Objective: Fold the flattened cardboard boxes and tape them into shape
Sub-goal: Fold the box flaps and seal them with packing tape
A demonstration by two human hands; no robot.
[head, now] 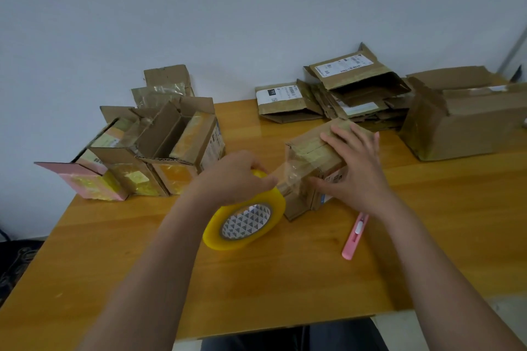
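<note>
Taping in hand; strip at risk of creasing.
Left hand (236, 177) gripped the tape roll (245, 222); right hand (353, 162), fingers straight, pressed the box (310, 148). Slack could wrinkle the strip.

We read no text: white shipping labels (278, 94) on the flattened brown cardboard boxes (353, 88) carry barcodes and print, all too small and blurred.

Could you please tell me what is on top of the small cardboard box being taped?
The right hand rests flat on the small cardboard box, and a clear tape strip runs over its near edge. The cardboard beneath the palm is covered.
</note>
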